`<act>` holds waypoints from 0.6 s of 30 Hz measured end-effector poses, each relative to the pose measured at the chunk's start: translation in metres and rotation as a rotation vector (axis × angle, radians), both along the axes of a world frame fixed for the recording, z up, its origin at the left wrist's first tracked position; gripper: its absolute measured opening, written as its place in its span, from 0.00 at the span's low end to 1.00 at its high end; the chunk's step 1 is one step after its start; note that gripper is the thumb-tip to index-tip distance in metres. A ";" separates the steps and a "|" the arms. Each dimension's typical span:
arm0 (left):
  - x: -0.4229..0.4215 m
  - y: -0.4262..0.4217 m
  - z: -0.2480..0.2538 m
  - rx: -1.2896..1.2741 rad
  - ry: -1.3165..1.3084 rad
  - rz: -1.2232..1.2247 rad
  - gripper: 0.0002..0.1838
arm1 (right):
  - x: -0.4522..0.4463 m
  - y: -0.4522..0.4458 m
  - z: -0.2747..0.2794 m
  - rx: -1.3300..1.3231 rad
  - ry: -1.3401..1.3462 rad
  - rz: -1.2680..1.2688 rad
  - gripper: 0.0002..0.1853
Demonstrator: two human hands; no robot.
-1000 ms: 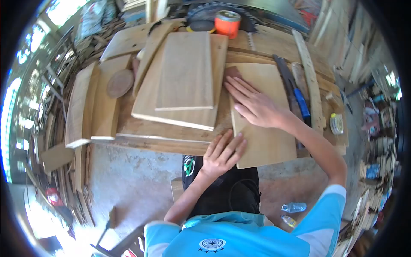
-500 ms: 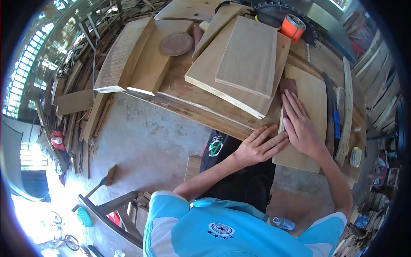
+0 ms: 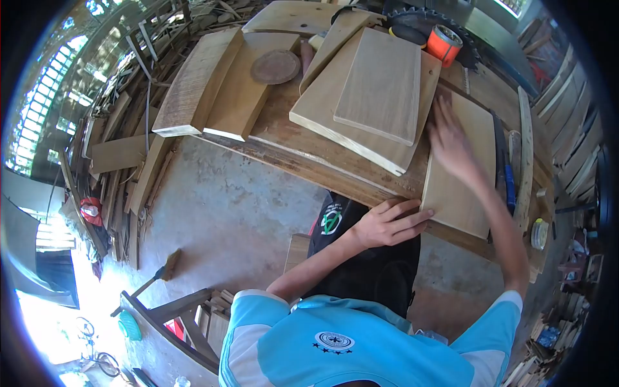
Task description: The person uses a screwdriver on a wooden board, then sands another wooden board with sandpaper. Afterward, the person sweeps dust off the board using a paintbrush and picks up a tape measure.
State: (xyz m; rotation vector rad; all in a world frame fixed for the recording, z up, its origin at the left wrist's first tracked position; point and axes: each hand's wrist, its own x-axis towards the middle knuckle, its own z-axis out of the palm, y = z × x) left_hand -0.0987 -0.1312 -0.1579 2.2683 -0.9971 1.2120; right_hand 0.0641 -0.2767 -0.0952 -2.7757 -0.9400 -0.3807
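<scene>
A pale wooden board point(image 3: 467, 168) lies on the workbench, its near end by the bench's front edge. My left hand point(image 3: 390, 222) grips its near left corner, fingers bent against the edge. Farther up, along the board's left side, my right hand point(image 3: 451, 142) is smeared by motion; its stretched fingers press a reddish-brown piece of sandpaper point(image 3: 443, 92), mostly hidden beneath them. Just left of that hand, a smaller board point(image 3: 380, 84) rests on a larger tapered board point(image 3: 316, 116).
Thick curved wood pieces point(image 3: 193, 84) and a round wooden disc point(image 3: 275, 67) occupy the bench's left. An orange tape roll point(image 3: 443, 45) stands near a toothed saw blade point(image 3: 419, 19) at the back. A blue-handled tool point(image 3: 509, 184) and a tape measure point(image 3: 539, 233) lie right.
My right hand has slid away from me along the board with the sandpaper. My left hand stays at the near corner. The board's near end sits slightly farther from me.
</scene>
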 end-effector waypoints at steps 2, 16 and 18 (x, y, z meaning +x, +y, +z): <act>0.001 -0.001 0.001 -0.007 0.006 0.013 0.18 | -0.042 0.004 0.008 -0.019 0.005 0.040 0.28; 0.001 -0.013 0.005 0.025 0.027 0.195 0.25 | 0.096 -0.014 -0.015 -0.127 0.006 -0.131 0.29; 0.001 -0.012 0.003 0.010 0.036 0.182 0.24 | 0.103 -0.010 -0.011 -0.094 0.047 -0.153 0.29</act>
